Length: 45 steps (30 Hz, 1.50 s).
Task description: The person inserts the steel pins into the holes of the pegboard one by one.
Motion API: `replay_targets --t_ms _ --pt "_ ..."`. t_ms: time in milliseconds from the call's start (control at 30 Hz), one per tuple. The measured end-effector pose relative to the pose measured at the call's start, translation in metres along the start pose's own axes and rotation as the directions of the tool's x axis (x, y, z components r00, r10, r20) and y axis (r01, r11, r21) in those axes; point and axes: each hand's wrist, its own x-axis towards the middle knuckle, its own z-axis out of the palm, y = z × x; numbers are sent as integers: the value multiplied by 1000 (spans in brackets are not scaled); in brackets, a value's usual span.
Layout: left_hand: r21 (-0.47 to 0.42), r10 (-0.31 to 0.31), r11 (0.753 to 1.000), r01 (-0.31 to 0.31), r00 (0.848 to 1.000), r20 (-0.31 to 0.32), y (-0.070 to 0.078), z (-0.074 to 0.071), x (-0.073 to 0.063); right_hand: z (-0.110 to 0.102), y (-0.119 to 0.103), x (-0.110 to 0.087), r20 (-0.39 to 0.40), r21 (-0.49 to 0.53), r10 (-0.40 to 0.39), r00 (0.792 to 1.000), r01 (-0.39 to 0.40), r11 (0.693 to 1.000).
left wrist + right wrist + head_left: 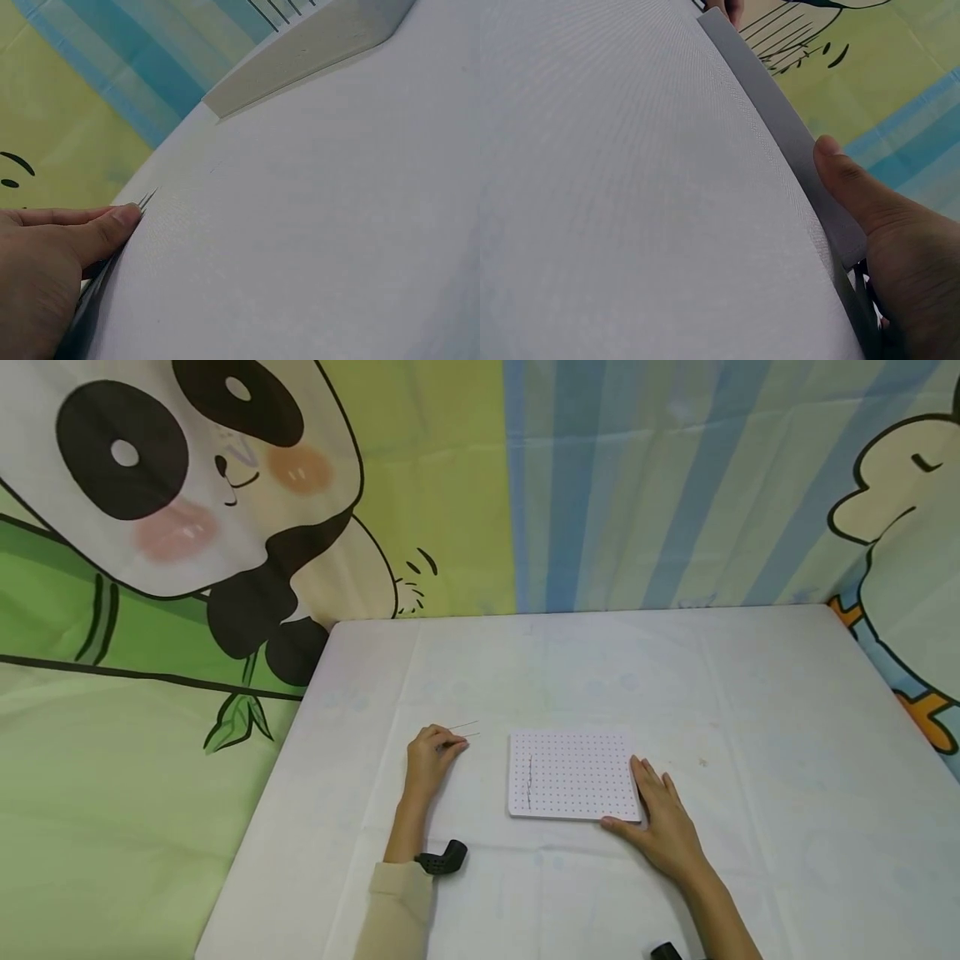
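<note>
A white pegboard (573,775) with rows of small holes lies flat on the white table. Thin dark rods (529,781) stand in a column near its left side; several rods (279,10) also show at the top of the left wrist view. Left of the board, my left hand (435,758) pinches thin rods (467,735) between thumb and fingers, their ends sticking out to the right. My right hand (663,822) rests at the board's front right corner, fingers fairly straight along the right edge. In the right wrist view the thumb (847,180) presses the board's front side (780,124).
White cloth covers the table (570,677). A curtain with a cartoon panda (247,477) and blue stripes hangs behind it. A black wrist camera (444,858) sits by my left cuff, and another (665,952) shows at the bottom edge.
</note>
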Motion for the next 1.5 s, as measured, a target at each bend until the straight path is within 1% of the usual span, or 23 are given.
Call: replay_targets --t_ms 167,367,500,633,767,900,1033,1233,1367,1500 --pt "-17 -8 1000 8 1000 12 0 1 -1 0 0 0 10 3 12 1000 -12 1000" --pt "27 -20 999 18 998 54 2 1 0 -1 -1 -1 22 17 34 999 -35 999" --pt "50 -31 998 27 997 68 3 0 0 0 -1 -1 19 14 35 999 -35 999" --pt "35 -15 999 13 999 49 3 0 -1 1 -1 -1 11 8 26 1000 -26 1000" --pt "-19 5 1000 -5 1000 10 0 0 -2 1 -1 -1 4 7 20 1000 -20 1000" --pt "-59 -5 998 5 1000 -1 -2 -1 -2 1 -1 -1 5 7 21 1000 -21 1000" --pt "-68 -29 997 31 999 22 -2 -1 -2 -1 -2 0 6 5 19 1000 -19 1000" --pt "-62 -20 998 24 999 50 -2 -1 -1 -1 -1 2 10 0 17 1000 -17 1000" --pt "-31 -28 999 31 996 79 -2 0 -1 0 0 1 14 1 25 1000 -25 1000" --pt "3 -32 999 32 995 92 -1 0 -2 1 1 1 17 1 26 1000 -26 1000"
